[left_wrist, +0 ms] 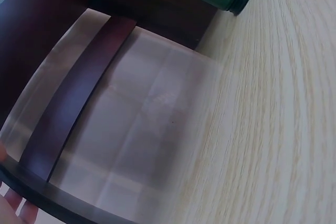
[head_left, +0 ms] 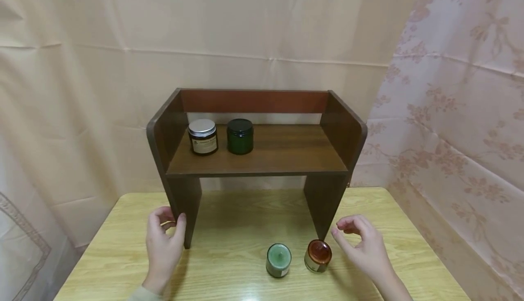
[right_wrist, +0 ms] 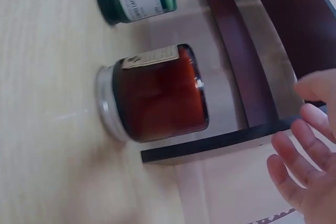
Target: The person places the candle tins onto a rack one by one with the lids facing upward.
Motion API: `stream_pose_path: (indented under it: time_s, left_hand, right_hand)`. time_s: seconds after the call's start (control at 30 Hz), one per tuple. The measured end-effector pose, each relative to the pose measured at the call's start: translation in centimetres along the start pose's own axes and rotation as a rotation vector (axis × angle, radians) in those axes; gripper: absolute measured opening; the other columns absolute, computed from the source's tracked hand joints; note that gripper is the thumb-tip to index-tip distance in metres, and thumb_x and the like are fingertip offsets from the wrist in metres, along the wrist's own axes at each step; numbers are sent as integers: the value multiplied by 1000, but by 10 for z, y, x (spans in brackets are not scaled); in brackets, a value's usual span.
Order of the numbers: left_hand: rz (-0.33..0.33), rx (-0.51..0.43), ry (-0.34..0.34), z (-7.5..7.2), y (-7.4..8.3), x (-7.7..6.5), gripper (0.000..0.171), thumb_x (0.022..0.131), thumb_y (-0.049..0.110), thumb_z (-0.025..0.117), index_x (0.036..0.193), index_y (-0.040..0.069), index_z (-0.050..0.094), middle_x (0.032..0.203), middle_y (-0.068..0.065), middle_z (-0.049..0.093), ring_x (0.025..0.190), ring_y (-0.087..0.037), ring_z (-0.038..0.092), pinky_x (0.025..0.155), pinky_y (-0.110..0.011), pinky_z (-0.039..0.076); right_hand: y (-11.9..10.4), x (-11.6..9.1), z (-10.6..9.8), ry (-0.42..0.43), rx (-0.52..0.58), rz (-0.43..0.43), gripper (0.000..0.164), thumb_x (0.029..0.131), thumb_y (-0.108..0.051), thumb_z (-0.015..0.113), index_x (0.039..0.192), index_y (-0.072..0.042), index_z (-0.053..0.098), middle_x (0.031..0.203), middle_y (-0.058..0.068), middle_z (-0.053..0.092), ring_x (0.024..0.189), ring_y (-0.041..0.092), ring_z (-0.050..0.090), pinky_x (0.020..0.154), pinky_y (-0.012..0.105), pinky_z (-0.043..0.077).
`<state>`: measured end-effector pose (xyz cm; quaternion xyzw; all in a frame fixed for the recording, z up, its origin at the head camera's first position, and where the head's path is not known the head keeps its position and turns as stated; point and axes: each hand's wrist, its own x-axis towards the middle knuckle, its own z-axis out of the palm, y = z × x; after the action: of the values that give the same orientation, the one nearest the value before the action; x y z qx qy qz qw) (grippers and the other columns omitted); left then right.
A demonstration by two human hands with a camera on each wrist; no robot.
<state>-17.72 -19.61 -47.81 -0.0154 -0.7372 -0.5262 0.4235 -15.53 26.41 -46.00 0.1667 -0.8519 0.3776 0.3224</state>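
A dark brown wooden desk shelf point(head_left: 258, 164) stands on the table. At its left side panel is my left hand point(head_left: 163, 246), thumb on the inner side and fingers on the outer side, gripping the front edge. My right hand point(head_left: 364, 248) hovers beside the right side panel, thumb and fingers spread apart and holding nothing. Just left of that hand, an amber jar point(right_wrist: 160, 95) with a silver lid stands upside down on the table. A green jar point(head_left: 279, 260) with a dark lid, also lid down, stands to its left.
On the shelf's upper board, a dark jar point(head_left: 203, 137) with a silver lid and a beige label stands at the left, beside a dark green jar point(head_left: 240, 137) with a black lid. Pale curtains point(head_left: 266, 28) hang behind the light wooden table point(head_left: 229, 283).
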Motion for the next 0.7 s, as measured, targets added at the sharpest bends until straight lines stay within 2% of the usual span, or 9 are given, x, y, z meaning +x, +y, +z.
stream_pose_path:
  time_s: [0.1, 0.27, 0.43, 0.57, 0.7]
  left_hand:
    - [-1, 9, -11, -1, 0, 0, 29, 93, -16, 73, 116, -16, 56, 103, -6, 60, 94, -5, 58, 81, -6, 51]
    - [-19, 16, -15, -1, 2, 1, 27, 94, -15, 73, 114, -14, 57, 103, -7, 60, 94, -5, 58, 80, -6, 52]
    - [-40, 24, -24, -1, 3, 2, 26, 94, -14, 74, 114, -13, 57, 102, -9, 60, 94, -5, 58, 80, -6, 52]
    - [-51, 28, -27, -3, 2, 1, 26, 94, -14, 74, 114, -12, 57, 102, -10, 61, 93, -6, 58, 79, -6, 51]
    - [-51, 30, -30, -3, 2, 1, 26, 95, -13, 74, 114, -12, 57, 102, -10, 61, 94, -6, 58, 79, -6, 51]
  right_hand:
    - [2, -7, 0, -57, -8, -8, 33, 81, 1, 93, 102, -14, 74, 102, -6, 72, 93, 10, 69, 87, 13, 55]
    - [7, -15, 4, -144, -11, -49, 44, 79, -2, 97, 114, -17, 74, 109, -8, 71, 99, 12, 69, 81, 24, 61]
    - [14, -23, 9, -238, 16, -84, 57, 77, -5, 99, 126, -17, 71, 118, -3, 72, 105, 18, 70, 79, 31, 64]
    - [17, -28, 12, -317, 27, -54, 69, 77, -14, 101, 137, -18, 67, 128, 0, 72, 113, 24, 69, 82, 33, 65]
    - [19, -31, 13, -389, 43, -3, 77, 80, -31, 102, 145, -19, 63, 135, 3, 71, 118, 28, 68, 85, 36, 65]
